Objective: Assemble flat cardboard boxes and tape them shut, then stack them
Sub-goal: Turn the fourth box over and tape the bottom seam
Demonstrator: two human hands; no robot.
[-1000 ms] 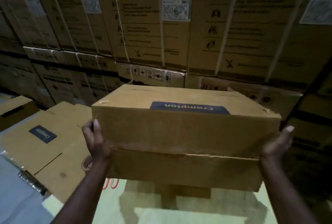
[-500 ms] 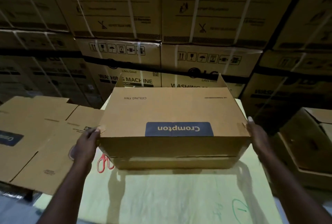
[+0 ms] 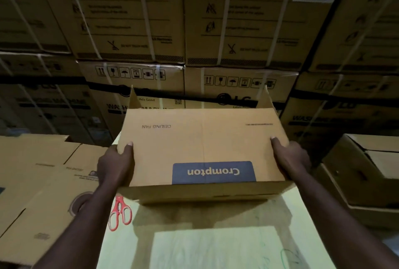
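Crompton ceiling-fan box (image 3: 203,143) over far half of bench (image 3: 216,247), far flaps standing up. Left hand (image 3: 114,165) grips its left end, right hand (image 3: 289,158) its right end, thumbs on top. Red scissors (image 3: 119,212) at bench's left edge.

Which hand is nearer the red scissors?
Left. The left hand grips the box at its left edge, directly above the scissors in view; the right hand grips the opposite edge, across the box.

left hand (image 3: 115,164), right hand (image 3: 291,158) gripping, well apart
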